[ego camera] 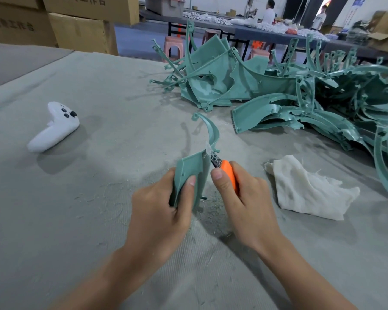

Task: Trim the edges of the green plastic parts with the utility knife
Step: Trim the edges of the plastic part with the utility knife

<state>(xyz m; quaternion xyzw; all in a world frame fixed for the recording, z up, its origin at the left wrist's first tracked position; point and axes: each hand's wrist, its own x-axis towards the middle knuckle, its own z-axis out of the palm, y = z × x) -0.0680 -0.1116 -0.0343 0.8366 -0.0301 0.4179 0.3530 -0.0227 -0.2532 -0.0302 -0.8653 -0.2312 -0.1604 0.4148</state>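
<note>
Left hand (164,204) gripping curved green plastic part (189,173), right hand (240,198) clutching orange-handled utility knife (227,172) at its edge, white cloth (307,191) at 3 o'clock on grey tabletop (99,186)

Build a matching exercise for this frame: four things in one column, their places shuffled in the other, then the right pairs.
Things
1. utility knife
2. white controller
3. cloth
4. green part being trimmed

Places
A. lying on the table, left of both hands
B. gripped in the left hand
C. gripped in the right hand
D. lying on the table, right of both hands

Pairs: 1-C, 2-A, 3-D, 4-B
</note>
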